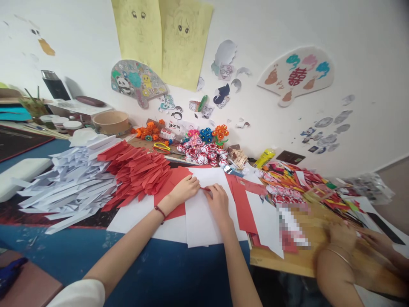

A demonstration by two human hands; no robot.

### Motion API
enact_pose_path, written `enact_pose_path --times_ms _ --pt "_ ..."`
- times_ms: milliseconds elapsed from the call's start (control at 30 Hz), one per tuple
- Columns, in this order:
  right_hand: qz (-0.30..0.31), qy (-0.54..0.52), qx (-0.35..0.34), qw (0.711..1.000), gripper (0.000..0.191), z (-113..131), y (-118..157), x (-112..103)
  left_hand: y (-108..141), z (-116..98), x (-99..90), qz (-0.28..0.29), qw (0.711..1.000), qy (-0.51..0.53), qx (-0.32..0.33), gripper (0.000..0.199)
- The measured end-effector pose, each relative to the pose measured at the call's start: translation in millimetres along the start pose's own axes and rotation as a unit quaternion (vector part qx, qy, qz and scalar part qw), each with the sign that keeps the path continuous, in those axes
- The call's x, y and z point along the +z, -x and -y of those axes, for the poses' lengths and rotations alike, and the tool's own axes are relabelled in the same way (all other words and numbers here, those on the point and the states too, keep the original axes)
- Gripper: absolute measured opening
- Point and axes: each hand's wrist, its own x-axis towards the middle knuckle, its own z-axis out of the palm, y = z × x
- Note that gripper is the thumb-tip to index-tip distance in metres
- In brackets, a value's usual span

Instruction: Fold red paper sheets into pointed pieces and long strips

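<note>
My left hand (186, 189) is closed, its fingers pinched on one end of a narrow red paper strip (203, 188). Opposite it, my right hand (218, 199) pinches the other end between thumb and fingers. Only a short length of the strip shows between them. Both hands are just above white paper sheets (201, 226), which overlap red sheets (175, 181). Left of my hands lies a heap of folded red paper strips (137, 172), and beyond it a larger heap of folded white paper strips (76, 177).
Red-and-white paper flowers (204, 154) stand behind my hands, near yellow-handled scissors (162, 147). A round tan container (110, 122) is back left. At right, another person's hands (343, 238) work over a wooden table (271, 258) beside colourful paper pieces (297, 179).
</note>
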Motion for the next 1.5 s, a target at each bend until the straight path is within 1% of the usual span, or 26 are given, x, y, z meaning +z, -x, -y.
enact_pose_path --times_ms 100,233,300,400,533,667,867,1100,1233,1367,1433,1500 --pt "-0.007 -0.031 0.009 0.999 0.01 -3 -6 3 -4 0 1.6 -0.009 0.999 0.031 -0.038 0.01" --pt "-0.025 -0.113 0.01 0.993 0.013 -6 -16 8 -11 1 4.1 -0.033 0.991 0.106 -0.072 0.015" --pt "-0.026 -0.148 0.026 0.988 0.015 -9 -23 11 -14 1 7.2 -0.037 0.986 0.139 -0.089 0.017" --pt "-0.019 -0.17 0.051 0.984 0.017 -13 -31 17 -16 0 13.1 -0.037 0.98 0.161 -0.111 0.02" --pt "-0.029 -0.18 0.045 0.982 0.018 -17 -34 20 -15 1 16.6 -0.04 0.976 0.17 -0.127 0.022" --pt "-0.047 -0.194 0.042 0.979 0.021 -18 -33 20 -10 4 14.5 -0.046 0.971 0.187 -0.14 0.023" --pt "-0.072 -0.209 0.066 0.973 0.019 -19 -33 20 -1 7 11.5 -0.066 0.953 0.219 -0.197 0.026" --pt "-0.066 -0.258 0.055 0.962 0.019 -21 -35 19 1 6 7.2 -0.067 0.945 0.236 -0.215 0.023" --pt "-0.072 -0.267 0.078 0.958 0.024 -26 -35 20 2 7 6.3 -0.088 0.935 0.259 -0.227 0.022" --pt "-0.103 -0.298 0.13 0.94 0.027 -31 -34 20 8 11 2.1 -0.122 0.917 0.296 -0.237 0.022" --pt "-0.104 -0.312 0.143 0.934 0.028 -30 -35 18 10 12 -1.2 -0.126 0.918 0.288 -0.241 0.022" --pt "-0.092 -0.317 0.136 0.934 0.029 -29 -35 17 11 11 -4.2 -0.125 0.923 0.267 -0.247 0.024"
